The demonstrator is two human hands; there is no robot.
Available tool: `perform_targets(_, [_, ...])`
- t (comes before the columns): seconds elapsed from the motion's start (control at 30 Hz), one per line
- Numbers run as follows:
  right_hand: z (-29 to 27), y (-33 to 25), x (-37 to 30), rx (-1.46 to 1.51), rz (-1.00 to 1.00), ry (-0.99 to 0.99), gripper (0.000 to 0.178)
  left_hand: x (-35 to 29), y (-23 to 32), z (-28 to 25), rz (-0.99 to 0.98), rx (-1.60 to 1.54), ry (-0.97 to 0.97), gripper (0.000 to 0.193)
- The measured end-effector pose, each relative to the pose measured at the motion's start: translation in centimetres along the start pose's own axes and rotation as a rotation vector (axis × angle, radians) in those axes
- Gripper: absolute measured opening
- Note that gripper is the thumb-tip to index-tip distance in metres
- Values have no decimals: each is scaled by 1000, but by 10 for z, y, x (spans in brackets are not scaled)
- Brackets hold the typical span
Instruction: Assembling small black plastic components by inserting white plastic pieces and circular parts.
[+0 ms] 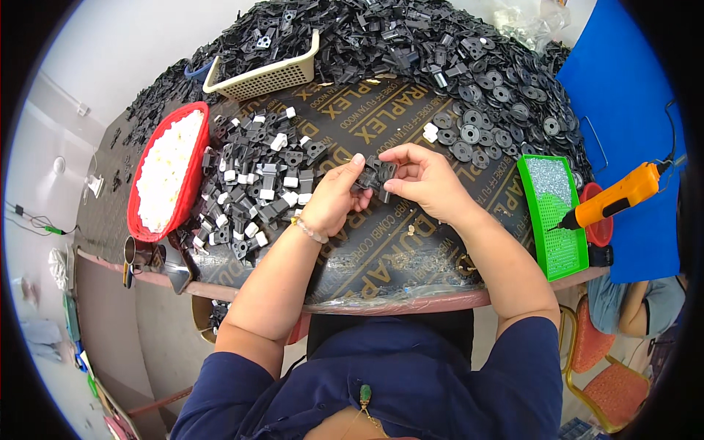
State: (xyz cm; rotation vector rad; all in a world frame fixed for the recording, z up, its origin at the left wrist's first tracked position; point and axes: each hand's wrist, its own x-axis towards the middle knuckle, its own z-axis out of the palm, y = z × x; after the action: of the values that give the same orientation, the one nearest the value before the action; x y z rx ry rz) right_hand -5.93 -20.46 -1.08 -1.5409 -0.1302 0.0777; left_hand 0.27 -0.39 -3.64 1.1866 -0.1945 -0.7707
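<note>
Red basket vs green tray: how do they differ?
The red basket is rounded; the green tray is rectangular.
The red basket is heaped with white pieces; the green tray holds silvery bits mostly toward its far end, its near floor showing.
Both hold small parts.

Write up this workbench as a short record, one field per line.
Left hand: holds a black plastic part
Right hand: thumb and fingers on the same part
Left side: scattered black-and-white pieces; beyond them, a red basket filled with small white pieces
Far side: cream perforated basket against a heap of black parts
Far right: black discs, many overlapping
Right side: green tray with small silvery pieces
Tool: orange-and-black electric screwdriver, tip over the tray in this view
</note>
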Motion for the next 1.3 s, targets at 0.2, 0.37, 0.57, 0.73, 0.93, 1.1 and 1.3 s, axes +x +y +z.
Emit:
perform_targets(0.2, [-9,1,0,37,-48,132,38,-5,3,17,231,113,-184,44])
perform_targets(0.37, [-9,5,2,194,-43,146,38,-5,2,19,278,379,-80,55])
perform_targets(0.57, [-1,1,0,164,25,56,39,-9,2,15,525,404,99,47])
perform_targets(0.73, [0,13,5,55,-7,160,41,-7,2,19,550,482,178,34])
perform_targets(0.93, [-3,9,5,61,-92,180,44,-8,8,18,271,-51,90,29])
perform_targets(1.1, [-2,0,-1,-118,-195,147,44,-3,2,9,262,-196,10,31])
perform_targets(1.3, [-4,-7,-3,-450,-391,173,42,-3,-2,5,154,-171,-52,34])
